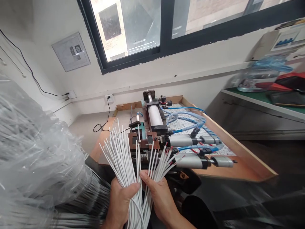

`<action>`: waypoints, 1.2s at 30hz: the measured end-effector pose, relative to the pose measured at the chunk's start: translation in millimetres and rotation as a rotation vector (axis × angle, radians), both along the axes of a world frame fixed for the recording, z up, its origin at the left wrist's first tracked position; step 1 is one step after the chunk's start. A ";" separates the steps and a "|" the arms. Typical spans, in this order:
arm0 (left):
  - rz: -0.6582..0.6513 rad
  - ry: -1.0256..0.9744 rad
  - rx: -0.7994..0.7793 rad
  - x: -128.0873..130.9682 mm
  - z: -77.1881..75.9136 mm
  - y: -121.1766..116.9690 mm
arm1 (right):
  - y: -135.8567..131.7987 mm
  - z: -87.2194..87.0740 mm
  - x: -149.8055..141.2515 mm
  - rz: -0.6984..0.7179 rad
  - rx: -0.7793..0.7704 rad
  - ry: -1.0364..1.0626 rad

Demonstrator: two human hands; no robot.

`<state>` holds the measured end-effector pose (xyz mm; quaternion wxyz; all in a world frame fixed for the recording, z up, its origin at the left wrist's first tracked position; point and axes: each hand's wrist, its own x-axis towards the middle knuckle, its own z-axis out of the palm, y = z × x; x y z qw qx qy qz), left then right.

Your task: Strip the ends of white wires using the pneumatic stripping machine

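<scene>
My left hand (122, 197) is wrapped round a thick bundle of white wires (121, 159), whose ends fan upward. A second, smaller bundle of white wires (158, 167) is gripped in my right hand (159, 197); several of its tips look dark red. Between the two bundles, a few wires stand at my right thumb. Both bundles come together below my hands. Just beyond the wire tips is a pneumatic machine (156, 117) with silver cylinders and blue air hoses (190, 119).
A wooden-edged bench (240, 159) carries the machine. At left, plastic sheeting (35, 143) covers more wire bundles (95, 190). A green-topped shelf (264, 98) at right holds a clear plastic jug (258, 74). A window (164, 31) is in the wall behind.
</scene>
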<state>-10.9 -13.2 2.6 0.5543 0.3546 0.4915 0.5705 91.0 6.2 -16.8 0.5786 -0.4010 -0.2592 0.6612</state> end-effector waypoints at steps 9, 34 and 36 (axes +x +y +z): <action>0.157 0.039 -0.026 -3.9 9.3 9.7 | 13.9 -1.0 -4.4 -0.113 -0.179 0.181; 0.120 0.077 -0.095 -5.7 -9.4 3.4 | 5.7 -7.9 1.2 -0.031 -0.124 0.079; 0.117 0.074 -0.090 -6.0 -8.6 4.6 | 10.5 -6.9 0.0 -0.040 -0.157 0.123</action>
